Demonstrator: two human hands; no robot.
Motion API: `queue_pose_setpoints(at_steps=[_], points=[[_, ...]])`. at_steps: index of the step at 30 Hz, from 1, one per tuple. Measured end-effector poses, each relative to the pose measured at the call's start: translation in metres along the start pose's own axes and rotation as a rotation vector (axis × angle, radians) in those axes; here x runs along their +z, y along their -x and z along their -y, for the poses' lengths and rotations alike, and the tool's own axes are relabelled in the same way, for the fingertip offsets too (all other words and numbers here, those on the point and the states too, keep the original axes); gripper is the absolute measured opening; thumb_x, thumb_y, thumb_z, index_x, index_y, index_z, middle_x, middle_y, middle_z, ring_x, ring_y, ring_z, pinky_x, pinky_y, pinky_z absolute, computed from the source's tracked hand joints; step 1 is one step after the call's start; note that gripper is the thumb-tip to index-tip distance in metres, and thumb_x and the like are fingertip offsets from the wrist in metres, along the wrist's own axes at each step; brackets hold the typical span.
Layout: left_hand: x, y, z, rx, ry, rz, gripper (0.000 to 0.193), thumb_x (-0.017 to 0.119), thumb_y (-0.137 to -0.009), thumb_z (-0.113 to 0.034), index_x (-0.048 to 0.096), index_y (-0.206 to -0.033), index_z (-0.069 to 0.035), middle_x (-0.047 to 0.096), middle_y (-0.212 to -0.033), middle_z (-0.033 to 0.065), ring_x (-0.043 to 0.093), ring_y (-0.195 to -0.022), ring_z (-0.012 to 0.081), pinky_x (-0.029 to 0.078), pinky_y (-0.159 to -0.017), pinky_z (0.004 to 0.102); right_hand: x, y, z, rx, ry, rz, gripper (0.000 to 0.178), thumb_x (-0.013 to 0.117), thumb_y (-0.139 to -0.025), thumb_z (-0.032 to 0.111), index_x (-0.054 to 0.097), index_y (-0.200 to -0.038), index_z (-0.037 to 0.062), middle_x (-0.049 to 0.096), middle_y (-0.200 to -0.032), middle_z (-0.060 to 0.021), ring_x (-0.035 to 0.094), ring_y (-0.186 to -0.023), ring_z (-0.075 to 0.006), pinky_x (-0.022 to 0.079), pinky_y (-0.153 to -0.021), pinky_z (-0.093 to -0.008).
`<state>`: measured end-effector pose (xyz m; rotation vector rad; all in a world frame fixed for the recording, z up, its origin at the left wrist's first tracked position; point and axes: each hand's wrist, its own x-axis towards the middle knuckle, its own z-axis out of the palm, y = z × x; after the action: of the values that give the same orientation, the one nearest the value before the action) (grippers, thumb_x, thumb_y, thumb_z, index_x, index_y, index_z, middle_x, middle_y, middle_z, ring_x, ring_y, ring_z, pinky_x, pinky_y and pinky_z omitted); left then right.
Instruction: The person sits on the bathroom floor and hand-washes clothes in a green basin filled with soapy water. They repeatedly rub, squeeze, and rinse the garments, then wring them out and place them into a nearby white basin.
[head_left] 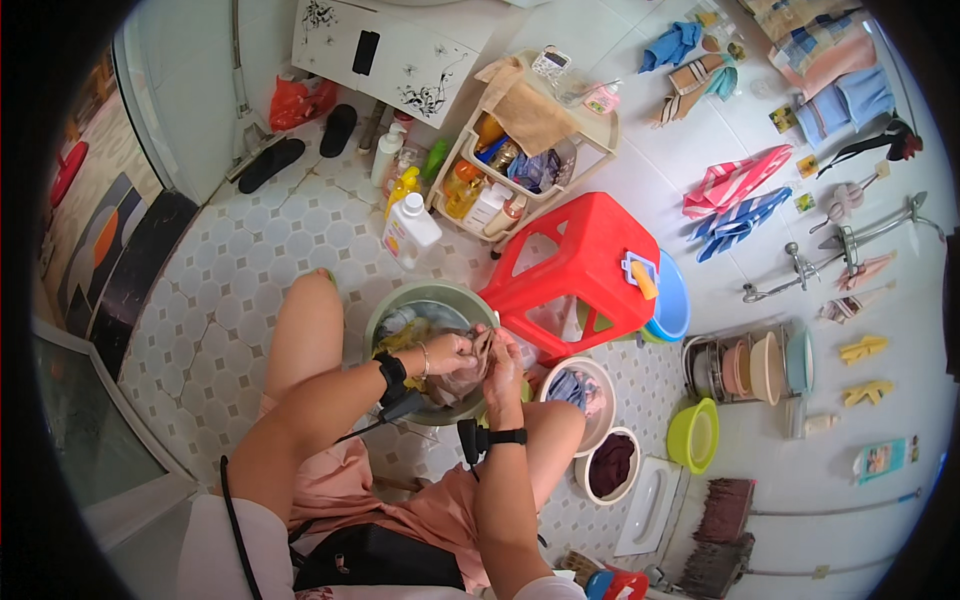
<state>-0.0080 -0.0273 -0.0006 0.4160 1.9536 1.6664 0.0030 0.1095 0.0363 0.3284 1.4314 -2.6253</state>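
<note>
Found left hand (452, 354) and right hand (506, 364) curled tight on soft, wrinkled brown cloth (464, 383), near the right edge of round green basin (430, 290). Noted room tight at upper right edge beside smooth red stool (605, 232), wider leftward over octagon-patterned floor tiles (245, 275).

No words or numbers can be read clearly. The big white plastic bottle (413, 228) has a small colourful label (398, 240), too blurry to read.

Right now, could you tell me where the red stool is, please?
In the head view, the red stool is right of centre, between the grey-green basin on its left and the blue basin on its right.
</note>
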Motion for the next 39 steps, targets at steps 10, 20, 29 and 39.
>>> queue_pose_setpoints(at_steps=[10,20,29,39], points=[[0.002,-0.020,0.026,0.056,0.356,-0.592,0.024,0.047,-0.083,-0.018,0.054,-0.093,0.003,0.058,-0.075,0.0036,0.049,-0.069,0.0095,0.041,-0.064,0.0280,-0.008,-0.001,-0.013,-0.093,0.617,-0.025,0.025,0.047,-0.086,0.028,0.054,-0.084,0.0041,0.052,-0.075,0.0015,0.043,-0.068,-0.0070,0.036,-0.060,-0.0213],[0.024,0.000,0.007,-0.261,0.773,-0.389,0.038,0.045,-0.084,-0.037,0.059,-0.074,-0.002,0.059,-0.072,0.0092,0.052,-0.059,0.0150,0.042,-0.058,0.0296,0.047,0.027,-0.035,-0.675,1.271,-0.210,0.028,0.043,-0.086,0.027,0.055,-0.079,0.0026,0.056,-0.068,-0.0207,0.055,-0.062,-0.0360,0.043,-0.056,-0.0396],[0.023,-0.001,-0.009,-0.158,0.601,-0.442,0.040,0.044,-0.085,-0.037,0.058,-0.090,0.000,0.060,-0.082,0.0085,0.053,-0.074,0.0137,0.042,-0.067,0.0277,-0.011,-0.008,-0.044,-0.329,0.945,-0.258,0.038,0.041,-0.088,0.031,0.052,-0.071,-0.0013,0.053,-0.063,-0.0089,0.049,-0.057,-0.0203,0.039,-0.055,-0.0326],[-0.011,0.001,0.006,-0.017,-0.407,0.197,0.048,0.063,-0.065,-0.042,0.060,-0.088,0.000,0.061,-0.079,0.0177,0.058,-0.074,0.0226,0.043,-0.071,0.0301,-0.045,-0.006,0.005,-0.104,0.096,-0.487,0.028,0.044,-0.087,0.034,0.046,-0.075,0.0090,0.044,-0.069,-0.0001,0.044,-0.067,-0.0121,0.040,-0.064,-0.0272]])
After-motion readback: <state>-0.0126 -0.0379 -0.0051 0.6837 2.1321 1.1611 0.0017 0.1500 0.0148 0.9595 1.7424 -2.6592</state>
